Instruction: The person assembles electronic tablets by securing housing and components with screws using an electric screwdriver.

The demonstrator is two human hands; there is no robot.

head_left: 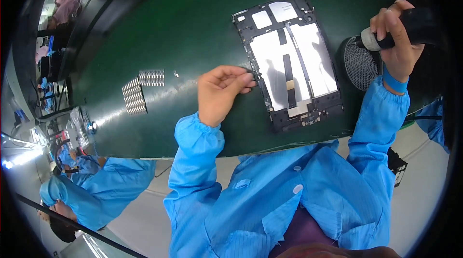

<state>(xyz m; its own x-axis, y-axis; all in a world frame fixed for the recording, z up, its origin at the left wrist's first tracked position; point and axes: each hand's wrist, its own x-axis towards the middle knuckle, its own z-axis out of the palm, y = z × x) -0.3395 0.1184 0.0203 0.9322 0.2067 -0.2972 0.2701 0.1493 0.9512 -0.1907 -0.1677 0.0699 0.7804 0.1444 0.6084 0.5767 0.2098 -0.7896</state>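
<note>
A tablet's inner assembly (pixel 311 72), with a black frame and silvery panels, lies slightly turned on the green table. My left hand (pixel 219 89) is at its left edge, thumb and fingers pinched together; whatever is between the fingertips is too small to make out. My right hand (pixel 398 41) grips a black electric screwdriver (pixel 417 29) with a whitish collar. Its tip points down to the left, over the rim of a round dark tray (pixel 361 67) full of small holes. This tray sits just right of the tablet assembly.
Two strips of small metal parts (pixel 134 96) lie on the table (pixel 193 31) to the left, with a tiny loose piece (pixel 176 73) beside them. The table's front edge runs close to my body. Another person in a blue smock (pixel 106 185) sits at the lower left.
</note>
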